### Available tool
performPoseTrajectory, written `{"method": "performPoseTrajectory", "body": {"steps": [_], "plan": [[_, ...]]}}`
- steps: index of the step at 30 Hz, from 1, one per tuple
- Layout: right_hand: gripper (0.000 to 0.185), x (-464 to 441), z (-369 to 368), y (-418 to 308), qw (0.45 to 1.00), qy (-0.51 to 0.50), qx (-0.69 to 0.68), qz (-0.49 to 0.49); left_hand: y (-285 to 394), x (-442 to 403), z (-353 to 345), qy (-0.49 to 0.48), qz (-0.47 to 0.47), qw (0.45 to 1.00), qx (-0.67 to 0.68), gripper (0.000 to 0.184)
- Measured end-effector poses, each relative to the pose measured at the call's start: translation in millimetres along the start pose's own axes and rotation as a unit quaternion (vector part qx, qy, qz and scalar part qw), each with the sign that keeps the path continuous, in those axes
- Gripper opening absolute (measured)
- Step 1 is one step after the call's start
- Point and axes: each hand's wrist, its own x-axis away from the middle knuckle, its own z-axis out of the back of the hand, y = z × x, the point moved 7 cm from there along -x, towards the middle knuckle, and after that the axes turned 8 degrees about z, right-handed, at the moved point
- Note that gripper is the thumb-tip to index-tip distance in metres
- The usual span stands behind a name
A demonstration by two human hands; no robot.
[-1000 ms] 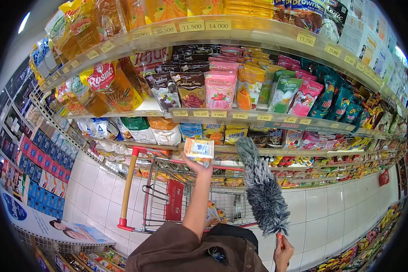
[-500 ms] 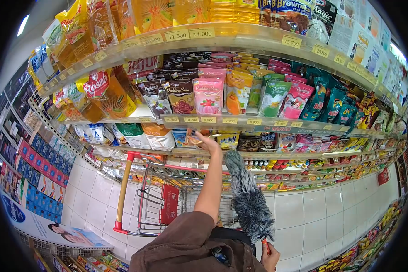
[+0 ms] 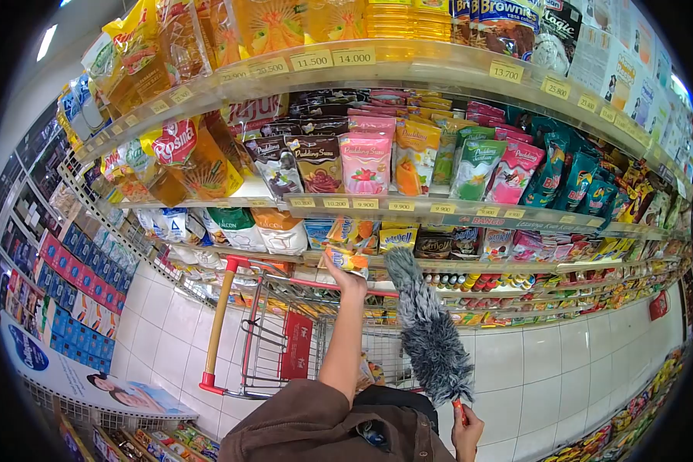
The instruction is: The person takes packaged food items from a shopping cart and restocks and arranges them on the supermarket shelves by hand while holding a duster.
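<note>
My left hand (image 3: 346, 279) is raised in front of the lower shelf, holding small packets (image 3: 348, 262) with orange and yellow fronts. Right behind them, similar packets (image 3: 354, 232) stand on the shelf beside yellow jelly packets (image 3: 397, 238). My right hand (image 3: 466, 433), low in the view, grips the red handle of a fluffy grey duster (image 3: 433, 339). The duster slants up and left, its tip near the lower shelf edge.
A shopping cart (image 3: 296, 346) with a red and tan handle stands on the white tiled floor below my left arm. Pudding pouches (image 3: 366, 163) fill the middle shelf, with oil pouches (image 3: 274, 21) above. A red basket (image 3: 658, 306) lies far right.
My left hand moved from over the cart to the lower shelf, then drew back slightly and down with packets in it. The duster shifted a little left, then slightly right with the view.
</note>
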Motion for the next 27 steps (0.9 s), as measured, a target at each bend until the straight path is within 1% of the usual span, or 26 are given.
{"method": "performPoseTrajectory", "body": {"steps": [1, 2, 3, 4, 5, 6, 7, 9, 10, 11, 13, 14, 15, 16, 17, 19, 21, 23, 24, 26, 27], "plan": [[0.02, -1, -1, -3, 1.0, -0.002, -0.001, 0.001, 1, 7, -8, -0.048, 0.036, 0.998, 0.022, 0.07], [0.019, -5, -2, -10, 1.0, 0.003, -0.014, 0.02, 2, 9, -5, -0.068, 0.055, 0.996, 0.008, 0.079], [0.019, -10, -3, -16, 0.999, 0.01, -0.028, 0.038, 8, 12, 0, -0.07, 0.055, 0.996, 0.008, 0.079], [0.019, -14, 1, -22, 0.999, 0.01, -0.03, 0.036, 13, 15, 9, -0.064, 0.076, 0.995, -0.024, 0.082], [0.019, -20, 5, -36, 0.997, -0.012, 0.001, 0.075, 17, 23, 8, -0.056, 0.098, 0.992, -0.058, 0.085], [0.019, -24, 7, -49, 0.992, -0.034, 0.031, 0.113, 25, 32, 10, -0.013, 0.081, 0.992, -0.095, 0.091], [0.019, -28, 10, -53, 0.993, -0.036, 0.03, 0.11, 28, 44, 3, -0.082, 0.121, 0.986, -0.073, 0.092], [0.015, -38, 14, -71, 0.981, -0.021, 0.097, 0.166, 43, 47, 22, -0.006, 0.08, 0.988, -0.135, 0.093], [0.015, -42, 17, -84, 0.979, -0.008, 0.123, 0.161, 45, 51, 18, -0.005, 0.08, 0.987, -0.136, 0.093], [0.015, -44, 18, -89, 0.979, -0.01, 0.123, 0.161, 49, 56, 14, 0.012, 0.063, 0.989, -0.133, 0.093], [0.016, -47, 18, -98, 0.973, -0.023, 0.12, 0.197, 59, 58, 18, 0.032, 0.042, 0.99, -0.131, 0.093], [0.016, -47, 16, -89, 0.967, -0.054, 0.125, 0.213, 60, 56, 23, 0.035, 0.068, 0.989, -0.123, 0.091], [0.016, -45, 16, -86, 0.967, -0.056, 0.125, 0.215, 59, 55, 27, 0.037, 0.096, 0.988, -0.115, 0.089], [0.016, -45, 17, -87, 0.963, -0.063, 0.142, 0.219, 60, 69, 11, 0.011, 0.141, 0.987, -0.072, 0.087], [0.016, -45, 17, -89, 0.959, -0.07, 0.159, 0.222, 60, 63, 18, 0.011, 0.14, 0.988, -0.072, 0.087], [0.016, -45, 14, -94, 0.962, -0.068, 0.156, 0.213, 70, 49, 40, 0.025, 0.048, 0.989, -0.135, 0.088], [0.016, -45, 12, -92, 0.965, -0.064, 0.152, 0.205, 68, 48, 51, 0.034, 0.065, 0.989, -0.125, 0.087], [0.014, -41, 7, -86, 0.96, -0.106, 0.123, 0.227, 68, 71, 30, 0.043, 0.125, 0.986, -0.106, 0.082], [0.014, -40, 5, -88, 0.96, -0.105, 0.123, 0.227, 66, 69, 34, 0.042, 0.126, 0.986, -0.106, 0.082], [0.014, -42, 11, -97, 0.966, -0.016, 0.158, 0.205, 53, 54, 52, -0.001, 0.161, 0.978, -0.135, 0.072], [0.014, -43, 11, -96, 0.966, -0.016, 0.157, 0.206, 47, 46, 63, -0.021, 0.178, 0.972, -0.15, 0.067]]}}
